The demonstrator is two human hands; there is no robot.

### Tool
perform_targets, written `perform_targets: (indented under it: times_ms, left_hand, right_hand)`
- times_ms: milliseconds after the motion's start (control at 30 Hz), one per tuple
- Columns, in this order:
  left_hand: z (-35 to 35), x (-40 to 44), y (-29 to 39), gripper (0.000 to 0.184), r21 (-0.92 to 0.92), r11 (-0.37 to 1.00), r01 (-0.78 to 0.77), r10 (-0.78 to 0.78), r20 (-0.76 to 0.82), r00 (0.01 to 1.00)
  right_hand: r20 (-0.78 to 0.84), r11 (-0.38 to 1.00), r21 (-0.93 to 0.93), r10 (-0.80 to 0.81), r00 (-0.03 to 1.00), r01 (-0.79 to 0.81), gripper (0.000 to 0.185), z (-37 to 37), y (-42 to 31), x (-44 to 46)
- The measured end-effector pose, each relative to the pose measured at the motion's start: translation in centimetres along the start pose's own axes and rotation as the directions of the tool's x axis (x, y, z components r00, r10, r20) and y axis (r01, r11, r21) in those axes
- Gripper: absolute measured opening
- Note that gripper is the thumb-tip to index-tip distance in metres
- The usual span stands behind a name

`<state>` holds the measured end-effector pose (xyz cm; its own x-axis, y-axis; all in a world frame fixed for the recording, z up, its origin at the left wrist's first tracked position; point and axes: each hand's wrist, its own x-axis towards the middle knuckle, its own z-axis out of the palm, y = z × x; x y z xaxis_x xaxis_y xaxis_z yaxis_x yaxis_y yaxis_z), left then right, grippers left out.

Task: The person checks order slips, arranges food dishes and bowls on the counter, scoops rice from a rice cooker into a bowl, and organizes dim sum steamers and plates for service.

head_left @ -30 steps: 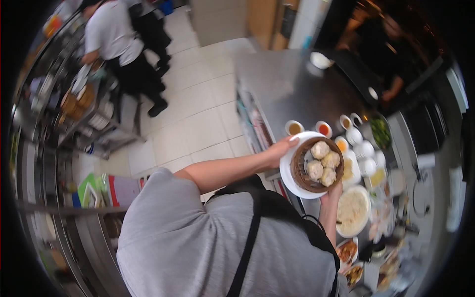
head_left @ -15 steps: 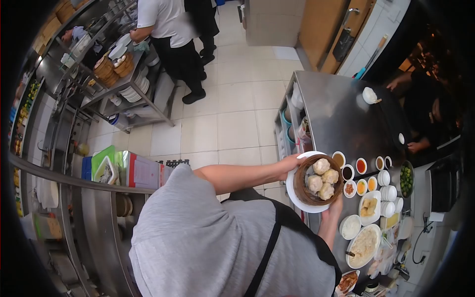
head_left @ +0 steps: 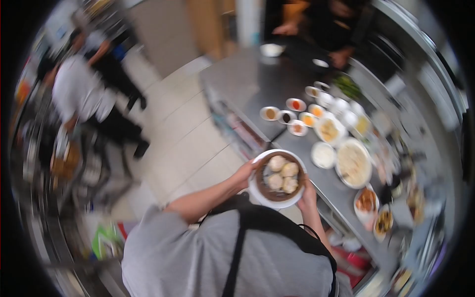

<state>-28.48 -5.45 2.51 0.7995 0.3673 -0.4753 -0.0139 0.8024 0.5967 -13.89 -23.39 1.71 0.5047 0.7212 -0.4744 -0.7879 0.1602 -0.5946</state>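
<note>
A white plate point(head_left: 255, 191) carries a round brown steamer basket point(head_left: 263, 194) with several pale dumplings point(head_left: 289, 170) inside. My left hand point(head_left: 245, 174) grips the plate's left rim, and my right hand point(head_left: 308, 194) holds its right side. Plate and basket are in front of my body, beside the edge of the steel counter point(head_left: 322, 179). Beyond the plate are small cups of sauce, among them a red one point(head_left: 296, 104) and a dark one point(head_left: 286, 117). A white bowl point(head_left: 323, 155) and an oval dish of pale food point(head_left: 353, 163) stand to the right.
Two people point(head_left: 81, 89) are at a steel shelf unit at the left. Across the counter another person in dark clothes point(head_left: 331, 29) has both hands near a black surface. More food dishes point(head_left: 366, 200) line the counter at the right. Tiled floor point(head_left: 173, 114) lies left of the counter.
The view has swung and is blurred. Both hands still hold the plate and basket, which have come away from over the counter's edge, nearer my body.
</note>
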Motion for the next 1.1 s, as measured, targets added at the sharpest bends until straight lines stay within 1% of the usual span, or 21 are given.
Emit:
perform_targets:
  times_ms: [33,67,133,233,267,333,400,467,500,567,633,667,733,767,800,867,900,967,1000,1033,1100]
  left_hand:
    - [-1.0,0.7,-2.3,0.031,0.044,0.997,-0.067,0.062,0.102,0.993]
    - [-0.8,2.3,-3.6,0.031,0.072,0.995,-0.066,0.054,0.159,0.986]
    - [1.5,2.3,-5.8,0.031,0.024,1.000,0.016,-0.020,0.179,0.984]
    - [2.4,3.8,-9.5,0.031,-0.004,0.984,0.180,-0.176,0.171,0.969]
    - [1.1,5.6,-10.6,0.031,0.015,0.984,0.175,-0.173,0.254,0.952]
    - [2.6,4.9,-11.4,0.031,0.074,0.980,0.183,-0.196,0.235,0.952]
    - [3.2,4.6,-11.7,0.032,0.080,0.979,0.188,-0.202,0.250,0.947]
    - [3.4,4.2,-12.0,0.033,0.114,0.975,0.191,-0.211,0.199,0.957]
    - [2.4,5.3,-13.1,0.033,0.105,0.979,0.175,-0.195,0.237,0.952]
    - [2.5,4.8,-12.9,0.032,0.106,0.979,0.173,-0.194,0.241,0.951]
    - [1.9,4.8,-12.9,0.032,0.075,0.983,0.166,-0.180,0.244,0.953]
    - [1.5,4.9,-12.7,0.032,0.087,0.982,0.167,-0.184,0.245,0.952]
    - [0.5,5.2,-12.8,0.032,0.051,0.991,0.121,-0.130,0.245,0.961]
    - [-0.2,5.1,-12.5,0.032,0.048,0.993,0.105,-0.114,0.256,0.960]
    - [-1.0,5.1,-12.2,0.032,0.050,0.993,0.107,-0.116,0.255,0.960]
    - [-1.8,4.4,-11.3,0.033,0.003,0.992,0.123,-0.122,0.181,0.976]
    - [-2.1,4.0,-11.0,0.034,0.004,0.997,0.071,-0.070,0.161,0.984]
    - [-3.5,5.4,-11.0,0.034,-0.018,0.999,0.044,-0.040,0.185,0.982]
    - [-4.2,4.8,-10.5,0.034,-0.040,0.999,0.023,-0.015,0.193,0.981]
    - [-4.3,4.0,-10.1,0.035,-0.037,0.999,-0.013,0.019,0.183,0.983]
    - [-4.7,2.8,-9.2,0.036,-0.045,0.999,-0.015,0.022,0.168,0.986]
  right_hand:
    - [0.058,0.994,-0.040,-0.102,0.993,0.105,0.039,-2.8,1.3,-0.2]
    - [0.055,0.987,-0.061,-0.148,0.988,0.151,0.038,-4.8,1.0,-0.4]
    - [-0.034,0.982,-0.034,-0.189,0.981,0.188,0.036,-6.6,0.3,-2.9]
    - [-0.041,0.966,-0.035,-0.258,0.965,0.256,0.035,-10.2,-0.1,-5.6]
    - [-0.058,0.948,-0.037,-0.318,0.946,0.316,0.032,-11.2,1.3,-4.6]
    - [-0.087,0.942,0.015,-0.332,0.939,0.335,0.029,-12.1,1.4,-5.8]
    - [-0.124,0.936,0.036,-0.343,0.931,0.349,0.029,-12.7,1.8,-6.6]
    - [-0.118,0.930,0.048,-0.356,0.927,0.363,0.031,-12.5,1.9,-7.9]
    - [-0.082,0.921,0.050,-0.381,0.921,0.385,0.032,-13.3,2.6,-7.6]
    - [-0.061,0.916,0.075,-0.391,0.918,0.395,0.033,-13.0,2.6,-8.0]
    - [-0.062,0.931,0.143,-0.329,0.942,0.335,0.034,-12.6,2.6,-8.3]
    - [-0.064,0.928,0.152,-0.335,0.940,0.341,0.034,-12.8,2.4,-8.3]
    - [-0.037,0.963,-0.013,-0.271,0.962,0.270,0.035,-14.2,1.9,-8.0]
    - [-0.039,0.946,-0.055,-0.322,0.946,0.320,0.035,-14.9,1.7,-7.4]
    - [-0.041,0.946,-0.053,-0.322,0.946,0.320,0.035,-16.1,1.4,-7.4]
    - [-0.181,0.917,-0.134,-0.396,0.900,0.377,0.032,-16.6,-0.5,-8.2]
    - [-0.180,0.917,-0.134,-0.395,0.901,0.375,0.032,-17.1,-1.0,-8.6]
    - [-0.226,0.843,-0.253,-0.528,0.819,0.474,0.026,-19.6,-1.8,-7.4]
    - [-0.224,0.846,-0.253,-0.524,0.822,0.470,0.026,-19.7,-1.8,-7.7]
    - [-0.251,0.846,-0.281,-0.521,0.816,0.453,0.020,-19.7,-1.8,-8.1]
    - [-0.273,0.848,-0.313,-0.512,0.814,0.429,0.016,-19.3,-1.6,-8.2]
